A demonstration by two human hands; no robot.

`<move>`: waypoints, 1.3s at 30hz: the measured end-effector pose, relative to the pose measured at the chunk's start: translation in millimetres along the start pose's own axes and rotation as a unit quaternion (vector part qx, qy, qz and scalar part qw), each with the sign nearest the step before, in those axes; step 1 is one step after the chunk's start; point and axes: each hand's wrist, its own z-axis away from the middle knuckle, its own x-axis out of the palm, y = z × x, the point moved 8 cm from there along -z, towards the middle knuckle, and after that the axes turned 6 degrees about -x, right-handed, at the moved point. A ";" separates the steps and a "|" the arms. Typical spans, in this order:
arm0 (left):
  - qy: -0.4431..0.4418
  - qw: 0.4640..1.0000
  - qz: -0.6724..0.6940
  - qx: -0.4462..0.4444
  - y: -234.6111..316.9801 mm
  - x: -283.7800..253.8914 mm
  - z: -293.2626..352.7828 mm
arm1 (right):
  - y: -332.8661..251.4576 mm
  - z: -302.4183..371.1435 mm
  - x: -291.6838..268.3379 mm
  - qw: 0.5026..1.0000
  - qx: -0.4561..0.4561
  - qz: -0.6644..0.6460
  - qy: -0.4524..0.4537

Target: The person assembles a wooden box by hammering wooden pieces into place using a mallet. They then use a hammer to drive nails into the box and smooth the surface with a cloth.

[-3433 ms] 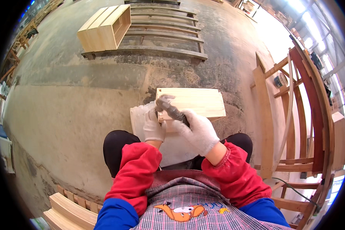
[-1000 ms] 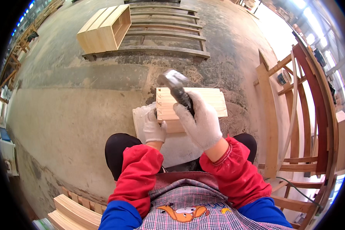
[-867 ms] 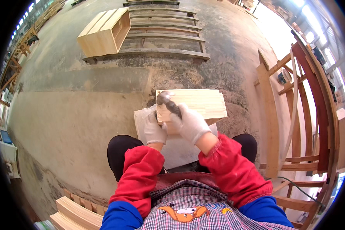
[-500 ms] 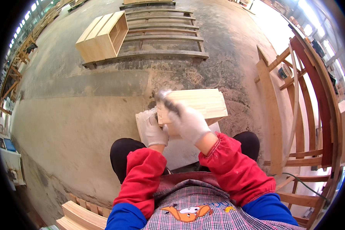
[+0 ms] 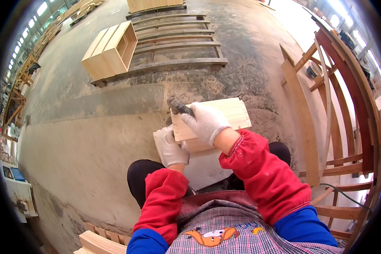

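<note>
In my gloved right hand (image 5: 207,122) is a hammer (image 5: 180,107), its dark head over the left end of a pale wooden box (image 5: 230,112). The hand is closed round the handle. My gloved left hand (image 5: 173,151) is at the near left corner of the box, fingers curled against its end. The box lies in front of my knees with a smooth panel face up. Beneath it are a light board (image 5: 157,137) and a whitish flat surface (image 5: 205,169). The left fingertips are partly hidden.
A slatted wooden pallet (image 5: 178,62) lies ahead, with an open wooden crate (image 5: 108,51) on its left end. A wooden frame (image 5: 302,122) stands at the right, with a bucket (image 5: 312,70) beyond. Stacked planks (image 5: 98,243) are at the lower left.
The hammer, blurred before, now shows sharply, its head slightly further left. My left hand has shifted slightly right and down at the box corner. The whole view has tilted a little.
</note>
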 end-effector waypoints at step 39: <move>-0.012 0.996 0.060 0.061 -16.4 22.5 -1.6 | -40.2 97.2 -34.7 0.977 -0.016 -0.204 0.061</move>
